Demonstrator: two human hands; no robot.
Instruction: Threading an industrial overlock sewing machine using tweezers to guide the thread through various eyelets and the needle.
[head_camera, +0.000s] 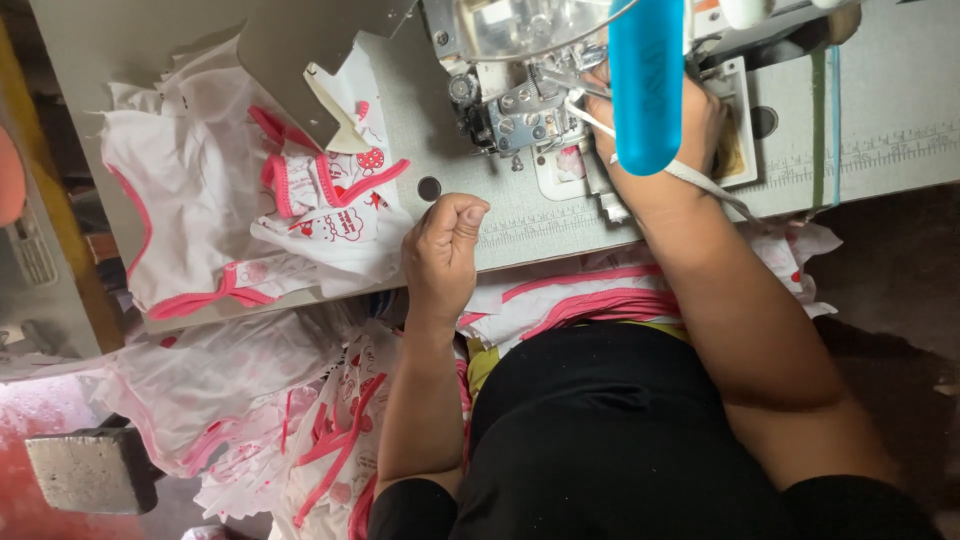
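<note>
My left hand (445, 245) is curled into a loose fist at the front edge of the grey sewing table (560, 215), and I cannot tell whether anything is pinched in it. My right hand (660, 150) reaches up to the needle area of the sewing machine (520, 95), fingers hidden behind a bright blue cylinder (647, 80). A white tape strip (700, 180) runs across my right wrist toward the machine. White garments with pink trim (330, 195) lie piled on the table to the left of my left hand.
More white and pink pieces (590, 295) rest on my lap, and a heap of them (300, 420) hangs at lower left. A grey metal guard (300, 60) stands behind the pile. A ruler strip (880, 150) runs along the table's right part.
</note>
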